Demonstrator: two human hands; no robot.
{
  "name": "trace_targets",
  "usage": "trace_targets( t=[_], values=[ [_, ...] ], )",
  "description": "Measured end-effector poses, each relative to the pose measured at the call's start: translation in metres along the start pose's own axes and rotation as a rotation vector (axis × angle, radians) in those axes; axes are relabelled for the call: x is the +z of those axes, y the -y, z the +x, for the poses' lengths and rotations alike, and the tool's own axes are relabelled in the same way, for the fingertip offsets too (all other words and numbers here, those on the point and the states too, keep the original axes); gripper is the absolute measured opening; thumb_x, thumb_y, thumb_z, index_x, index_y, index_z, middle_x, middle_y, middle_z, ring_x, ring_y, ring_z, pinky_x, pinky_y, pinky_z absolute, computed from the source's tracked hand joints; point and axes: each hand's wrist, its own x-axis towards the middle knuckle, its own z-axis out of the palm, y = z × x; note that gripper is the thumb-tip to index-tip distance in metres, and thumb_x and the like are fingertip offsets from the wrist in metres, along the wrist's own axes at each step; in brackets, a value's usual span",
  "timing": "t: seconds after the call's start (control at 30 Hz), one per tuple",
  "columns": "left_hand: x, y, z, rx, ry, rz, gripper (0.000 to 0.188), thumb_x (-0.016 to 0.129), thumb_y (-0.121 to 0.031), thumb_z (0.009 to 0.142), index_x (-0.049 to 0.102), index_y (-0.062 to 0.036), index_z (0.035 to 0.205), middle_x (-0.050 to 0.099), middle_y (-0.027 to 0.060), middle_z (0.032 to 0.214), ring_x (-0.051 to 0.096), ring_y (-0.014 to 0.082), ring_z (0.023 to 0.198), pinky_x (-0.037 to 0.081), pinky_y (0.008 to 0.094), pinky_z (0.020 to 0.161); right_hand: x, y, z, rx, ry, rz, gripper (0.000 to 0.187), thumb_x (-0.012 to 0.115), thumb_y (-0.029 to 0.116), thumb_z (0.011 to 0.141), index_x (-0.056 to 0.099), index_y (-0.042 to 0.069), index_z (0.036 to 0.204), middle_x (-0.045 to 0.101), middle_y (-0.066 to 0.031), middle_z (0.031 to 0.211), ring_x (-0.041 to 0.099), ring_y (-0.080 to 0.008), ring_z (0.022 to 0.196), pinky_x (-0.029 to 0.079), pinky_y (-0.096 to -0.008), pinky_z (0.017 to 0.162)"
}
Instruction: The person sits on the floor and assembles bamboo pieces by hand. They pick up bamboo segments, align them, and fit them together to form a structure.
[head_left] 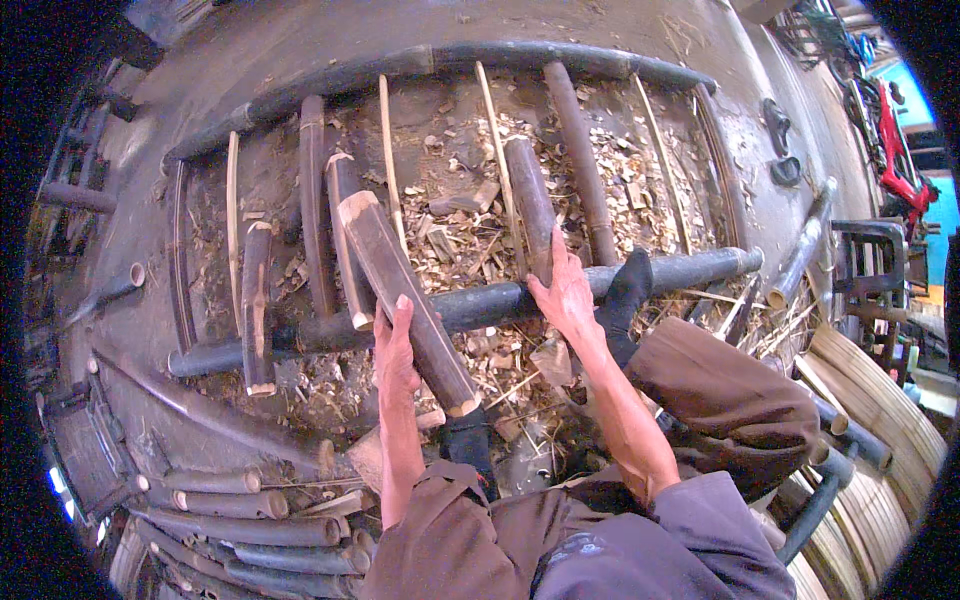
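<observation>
Dark bamboo lengths with pale cut ends lie across a ladder-like frame of bamboo poles on the ground. My right hand [566, 292] grips the near end of one dark bamboo piece [527, 185], thumb on its left and fingers along its right side, right above the near pole [470, 309]. Beside the left edge of a thicker bamboo piece [405, 290] is my left hand [396, 352], thumb pointing up and apart; its other fingers are partly hidden. That piece slants over the near pole. Another bamboo piece [343, 235] lies just behind it, and a shorter bamboo piece [257, 310] rests farther left.
Wood chips [630, 200] cover the ground inside the frame. Thin pale strips [388, 150] span between its poles. Stacked bamboo lengths [250, 530] lie at lower left, split bamboo slats [870, 400] at lower right. A dark-covered foot [628, 295] stands by the near pole; sandals [778, 130] lie far right.
</observation>
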Motion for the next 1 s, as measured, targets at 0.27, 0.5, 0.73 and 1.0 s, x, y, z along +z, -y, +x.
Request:
trace_targets(
  t=[0.27,0.5,0.73,1.0],
  values=[
    [0.0,0.015,0.007,0.0,0.062,0.002,0.052,0.062,-0.039,0.092,0.048,-0.0055,0.128,0.062,0.0093,0.098,0.064,0.0208,0.08,0.055,0.0335,0.068,-0.032,-0.014,-0.012,0.366,0.387,1.769,0.074,0.066,0.023,0.088,0.026,0.02,0.149,0.057,-0.0119,0.121,0.063,-0.0245,0.094,0.057,-0.0403,0.073],
    [0.011,0.013,-0.002,0.015,-0.015,-0.008,0.048,0.064,-0.04,0.09,0.05,-0.0057,0.121,0.064,0.011,0.097,0.064,0.023,0.082,0.053,0.0354,0.068,-0.065,-0.037,0.022,0.194,0.086,1.42,0.085,0.072,0.021,0.083,0.022,0.019,0.152,0.053,-0.0088,0.125,0.06,-0.0202,0.094,0.054,-0.0362,0.073],
    [0.012,0.015,-0.005,-0.013,-0.017,0.002,0.049,0.064,-0.038,0.09,0.049,-0.0071,0.124,0.063,0.0107,0.095,0.064,0.0222,0.081,0.052,0.0352,0.07,-0.095,-0.122,0.109,0.028,-0.258,0.014,0.073,0.064,0.038,0.084,0.033,0.017,0.147,0.058,-0.0235,0.12,0.058,-0.0384,0.111,0.046,-0.0469,0.092],
    [0.012,0.016,0.0,0.011,0.032,0.02,0.048,0.065,-0.035,0.09,0.048,-0.0072,0.125,0.063,0.0112,0.094,0.064,0.0231,0.082,0.053,0.0353,0.072,-0.076,-0.152,0.091,-0.107,-0.367,-0.169,0.042,0.06,0.018,0.089,0.053,0.001,0.127,0.061,-0.0198,0.116,0.058,-0.0369,0.107,0.045,-0.0429,0.096]
  ],
)
